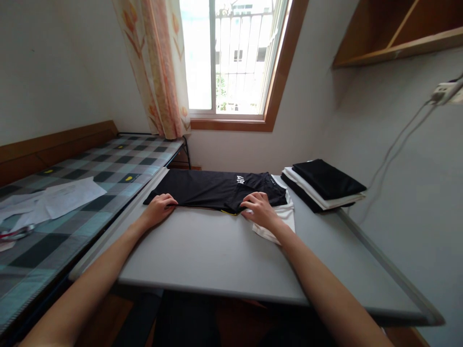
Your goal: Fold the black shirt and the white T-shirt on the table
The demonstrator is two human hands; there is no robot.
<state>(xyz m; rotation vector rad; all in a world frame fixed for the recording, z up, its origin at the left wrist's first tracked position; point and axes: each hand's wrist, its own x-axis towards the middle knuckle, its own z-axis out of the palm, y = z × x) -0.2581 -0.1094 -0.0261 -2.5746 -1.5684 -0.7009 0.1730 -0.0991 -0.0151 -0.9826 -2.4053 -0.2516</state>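
While a stack of folded clothes (pixel 323 185) sat at the table's (pixel 217 255) far right, the black garment (pixel 217 189) lay flat, left hand (pixel 159 207) and right hand (pixel 258 209) pressing open-fingered on its near edge, above a white garment (pixel 278 224).

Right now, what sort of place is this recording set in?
Most likely a small bedroom at home: a bed with a checked cover along the left wall, a curtained window, and a grey table bearing a stack of folded clothes.
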